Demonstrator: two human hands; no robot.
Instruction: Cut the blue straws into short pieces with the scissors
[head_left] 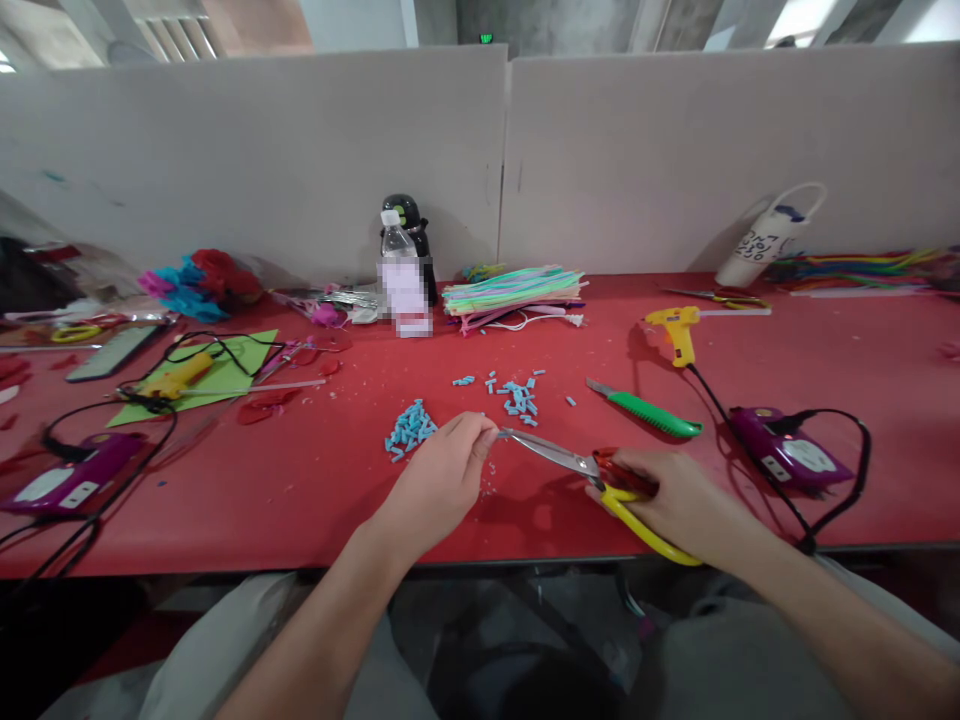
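Note:
My right hand (664,490) is closed round the handles of a pair of scissors (555,455) with one red and one yellow loop. Their blades point left, and the tips meet the fingertips of my left hand (454,460). The left thumb and fingers are pinched together over the table; whatever sits between them is too small or hidden to name. Just beyond the left hand lies a heap of short blue pieces (411,428). Farther right, a looser scatter of similar blue pieces (520,398) lies behind the scissor tips.
On the red table (300,500), a green utility knife (652,412) lies right of the scissors, near a yellow glue gun (677,333) and a purple power strip (787,450). Pastel pipe cleaners (517,292) and a clear bottle (401,265) stand at the back by a white partition (300,160).

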